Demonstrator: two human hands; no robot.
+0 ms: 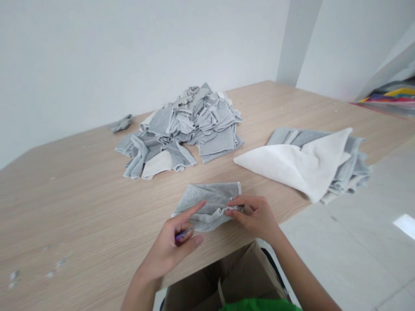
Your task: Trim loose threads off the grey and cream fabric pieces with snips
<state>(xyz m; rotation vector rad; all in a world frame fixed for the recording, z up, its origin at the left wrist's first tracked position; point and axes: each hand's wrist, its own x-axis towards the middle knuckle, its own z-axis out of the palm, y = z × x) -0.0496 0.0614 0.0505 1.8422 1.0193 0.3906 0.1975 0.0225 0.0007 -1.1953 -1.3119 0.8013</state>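
Note:
A small grey cloth (pixel 207 195) with white edging lies on the table just in front of me. My right hand (pixel 253 214) pinches a gathered fold at its right edge between thumb and fingers. Over the lower left of the cloth is my left hand (pixel 177 239), its index finger stretched out. The curled fingers of that hand hold a slim purple tool (pixel 182 235) with a thin, shiny end. Most of the tool is hidden in the palm, so its exact kind does not show.
A heap of grey cloths (pixel 220 116) stands toward the wall, with one crumpled grey piece (pixel 121 124) to its left. At right, a white cloth (pixel 292 166) covers stacked grey ones near the table edge. Bits of lint (pixel 14 275) dot the wooden table (pixel 81 203).

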